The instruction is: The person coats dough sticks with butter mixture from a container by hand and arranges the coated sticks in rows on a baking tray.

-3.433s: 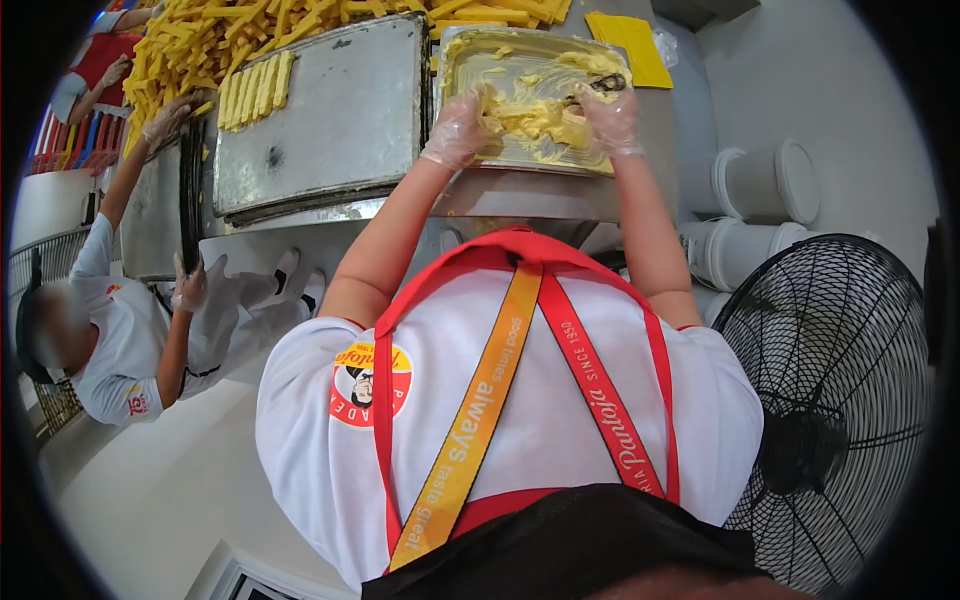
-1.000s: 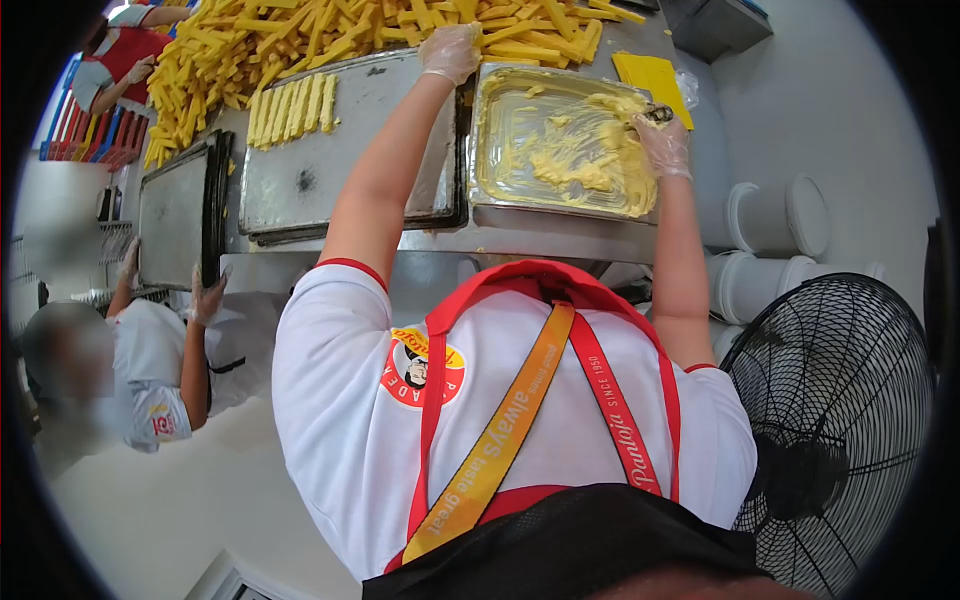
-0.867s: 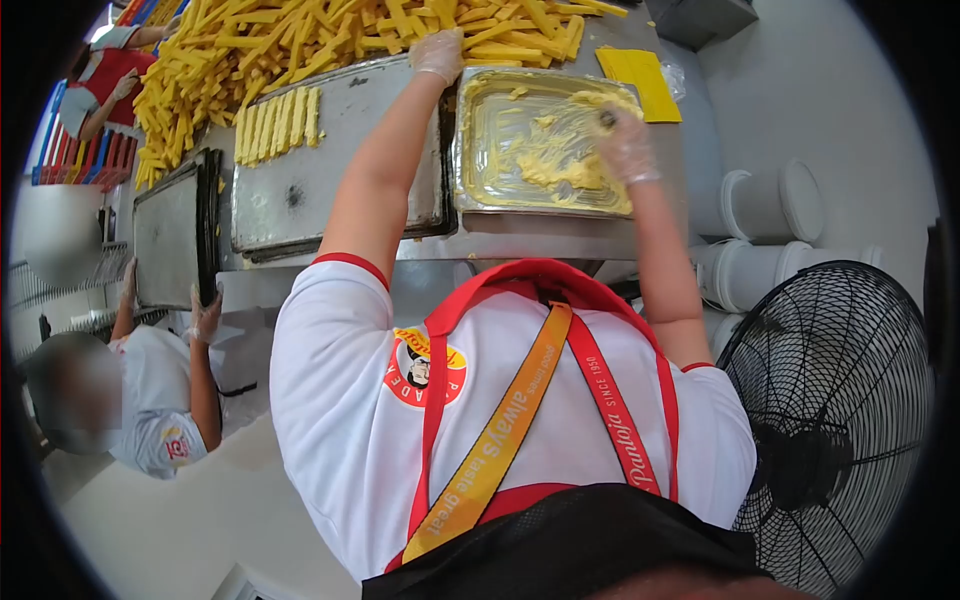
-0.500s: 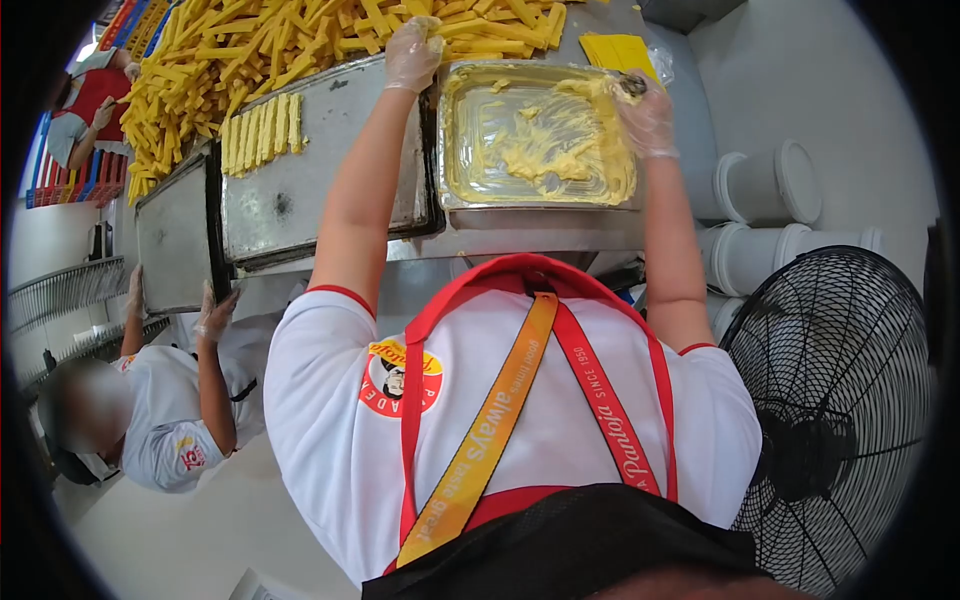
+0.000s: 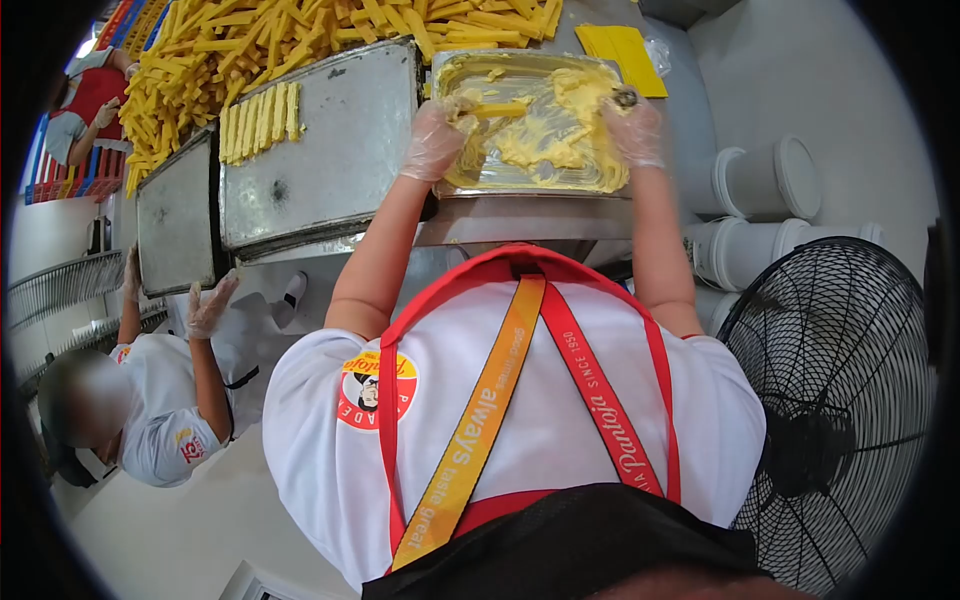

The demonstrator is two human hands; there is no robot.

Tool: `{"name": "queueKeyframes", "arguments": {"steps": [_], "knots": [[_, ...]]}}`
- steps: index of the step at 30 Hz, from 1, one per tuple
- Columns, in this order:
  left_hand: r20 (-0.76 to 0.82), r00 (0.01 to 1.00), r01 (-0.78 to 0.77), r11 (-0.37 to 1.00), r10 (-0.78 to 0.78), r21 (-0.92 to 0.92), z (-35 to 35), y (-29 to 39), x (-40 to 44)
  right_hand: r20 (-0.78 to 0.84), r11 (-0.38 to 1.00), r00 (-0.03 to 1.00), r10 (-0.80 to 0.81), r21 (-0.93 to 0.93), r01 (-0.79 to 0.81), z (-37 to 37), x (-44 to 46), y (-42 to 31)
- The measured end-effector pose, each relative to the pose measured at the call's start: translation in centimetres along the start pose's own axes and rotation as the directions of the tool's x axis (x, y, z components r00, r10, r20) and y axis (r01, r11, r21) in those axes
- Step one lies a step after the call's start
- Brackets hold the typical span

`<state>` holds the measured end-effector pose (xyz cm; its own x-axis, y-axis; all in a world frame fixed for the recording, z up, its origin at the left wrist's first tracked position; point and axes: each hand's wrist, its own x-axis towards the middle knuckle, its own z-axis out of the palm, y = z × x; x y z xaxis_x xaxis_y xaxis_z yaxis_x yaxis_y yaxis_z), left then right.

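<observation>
A shallow metal pan point(image 5: 540, 190) lies in front of me, smeared with pale yellow cream point(image 5: 575, 95). My gloved left hand point(image 5: 436, 138) is closed on one end of a yellow bread stick point(image 5: 500, 109), which reaches over the pan's left side. At the pan's right rim, my gloved right hand point(image 5: 634, 132) is closed around a tool with a dark round metal end point(image 5: 626, 98); the rest of that tool is hidden. Left of the pan, a row of cream-coated sticks point(image 5: 260, 122) lies on a flat baking tray point(image 5: 330, 130).
Behind the trays rises a large pile of yellow sticks point(image 5: 240, 50). A co-worker point(image 5: 165, 400) at left has hands by a second tray point(image 5: 178, 215). Yellow sheets point(image 5: 620, 55) lie at back right. White buckets point(image 5: 770, 180) and a black fan point(image 5: 820, 420) stand at right.
My left hand has come from the pile down to the pan's left side, now with a stick in it. My right hand has shifted slightly left and down. The co-worker's nearer hand has opened off the tray.
</observation>
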<state>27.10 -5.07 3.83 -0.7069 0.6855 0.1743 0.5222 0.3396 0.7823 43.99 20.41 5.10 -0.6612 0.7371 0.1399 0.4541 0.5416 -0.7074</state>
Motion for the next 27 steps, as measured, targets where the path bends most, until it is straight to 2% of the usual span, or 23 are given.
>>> {"name": "queueKeyframes", "arguments": {"steps": [2, 3, 5, 8, 11, 12, 13, 15, 17, 19, 20, 21, 23, 24, 26, 27], "knots": [[0.007, 0.999, -0.040, 0.996, 0.039, 0.085, 1.1, -0.9, -0.4, -0.020, 0.971, 0.998, -0.057, 0.232, 0.060, 1.9, -0.1, -0.1], [0.014, 0.998, -0.057, 0.990, 0.056, 0.129, 1.2, -0.9, -0.3, 0.014, 0.910, 0.999, -0.037, 0.414, 0.028, 2.4, 0.0, -0.2], [-0.002, 0.995, -0.098, 0.992, 0.099, 0.084, 1.5, -0.8, -0.2, 0.091, 0.692, 0.996, -0.017, 0.720, -0.054, 3.1, -0.1, -0.3], [-0.057, 0.985, -0.162, 0.985, 0.165, 0.053, 2.1, -0.7, -0.2, 0.005, 0.899, 0.973, -0.230, 0.385, 0.210, 4.3, -1.7, -2.7], [-0.075, 0.978, -0.194, 0.981, 0.196, 0.030, 2.8, -1.6, 0.0, 0.060, 0.809, 0.869, -0.491, 0.401, 0.429, 4.8, -3.7, -5.9], [-0.076, 0.977, -0.199, 0.980, 0.200, 0.023, 2.6, -1.4, 0.2, 0.104, 0.805, 0.876, -0.471, 0.456, 0.378, 4.6, -3.8, -6.1], [-0.075, 0.980, -0.185, 0.982, 0.187, 0.029, 2.4, -1.2, 0.1, 0.113, 0.762, 0.911, -0.396, 0.594, 0.257, 4.7, -3.7, -5.9], [-0.068, 0.985, -0.155, 0.987, 0.157, 0.037, 2.2, -0.7, -0.5, 0.177, 0.591, 0.954, -0.243, 0.807, 0.000, 5.1, -2.9, -3.9], [-0.074, 0.982, -0.170, 0.984, 0.174, 0.061, 2.2, -1.0, -0.7, 0.162, 0.713, 0.959, -0.233, 0.699, 0.055, 5.0, -1.0, -1.2], [-0.083, 0.976, -0.193, 0.978, 0.200, 0.085, 2.4, -1.5, -0.9, 0.226, 0.634, 0.974, -0.004, 0.754, -0.172, 3.5, -0.3, -2.1], [-0.093, 0.972, -0.207, 0.974, 0.215, 0.096, 2.4, -1.8, -0.9, 0.222, 0.652, 0.974, 0.040, 0.733, -0.194, 3.6, 0.1, -2.0], [-0.101, 0.968, -0.218, 0.970, 0.229, 0.107, 2.3, -1.7, -0.8, 0.180, 0.719, 0.983, -0.046, 0.689, -0.092, 3.8, 0.2, -2.0], [-0.103, 0.983, -0.145, 0.987, 0.151, 0.065, 2.3, -1.5, -1.0, 0.118, 0.811, 0.970, -0.212, 0.575, 0.107, 4.7, -0.4, -1.8], [-0.103, 0.988, -0.109, 0.993, 0.113, 0.044, 2.3, -1.3, -0.9, 0.131, 0.688, 0.977, -0.171, 0.726, 0.023, 4.9, -1.0, -2.4], [-0.035, 0.999, -0.003, 1.000, 0.004, 0.021, 2.4, -2.2, -0.3, 0.180, 0.353, 0.979, -0.100, 0.926, -0.134, 5.0, -2.9, -4.0], [-0.001, 0.999, 0.051, 0.999, -0.051, 0.013, 2.4, -2.5, -0.1, 0.117, 0.507, 0.985, -0.130, 0.861, -0.035, 5.3, -2.7, -3.5]]}}
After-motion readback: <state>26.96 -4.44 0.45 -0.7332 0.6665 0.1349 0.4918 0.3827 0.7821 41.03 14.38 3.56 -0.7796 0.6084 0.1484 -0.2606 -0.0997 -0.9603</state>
